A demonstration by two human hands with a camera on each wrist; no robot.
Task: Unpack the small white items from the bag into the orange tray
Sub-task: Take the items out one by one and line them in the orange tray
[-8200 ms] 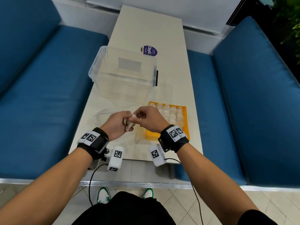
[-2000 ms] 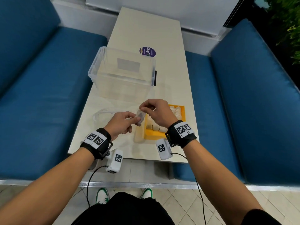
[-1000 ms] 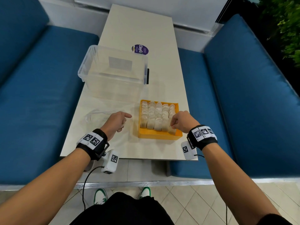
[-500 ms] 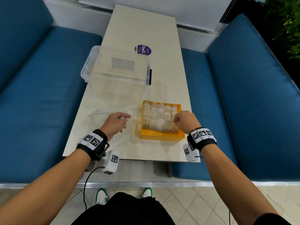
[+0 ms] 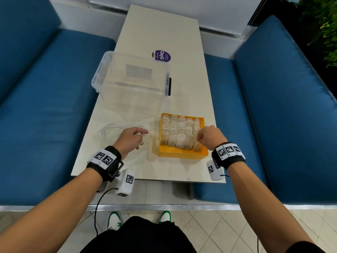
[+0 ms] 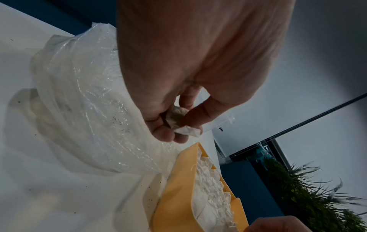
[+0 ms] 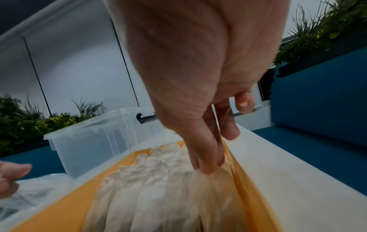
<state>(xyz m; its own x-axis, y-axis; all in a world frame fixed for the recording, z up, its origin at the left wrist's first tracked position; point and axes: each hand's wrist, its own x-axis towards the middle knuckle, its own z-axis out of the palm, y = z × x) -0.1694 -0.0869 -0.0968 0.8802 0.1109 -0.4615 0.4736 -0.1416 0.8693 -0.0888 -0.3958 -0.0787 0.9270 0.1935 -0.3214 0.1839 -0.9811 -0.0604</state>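
The orange tray [image 5: 182,154] sits at the table's near right, packed with rows of small white sachets [image 5: 179,129]. My right hand [image 5: 199,140] reaches down at the tray's near right corner. Its thumb and fingertips [image 7: 207,168] pinch the top of the last sachet [image 7: 213,193] against the tray wall [image 7: 244,180]. My left hand [image 5: 141,136] hovers left of the tray over the crumpled clear bag [image 5: 111,131]. It pinches one small white sachet [image 6: 179,121] between thumb and fingers. The bag [image 6: 79,102] lies slack on the table beside the tray [image 6: 178,196].
A clear plastic bin [image 5: 131,83] stands just behind the tray and bag. A purple round sticker [image 5: 161,56] lies on the table further back. Blue cushioned benches [image 5: 45,115] flank the narrow table [image 5: 160,28] on both sides. Dark specks dot the tabletop near the bag.
Two seconds ago both hands met at the tray's left edge; the right hand then moved a sachet to the near right corner and stays there. The left hand has barely moved beside the bag.
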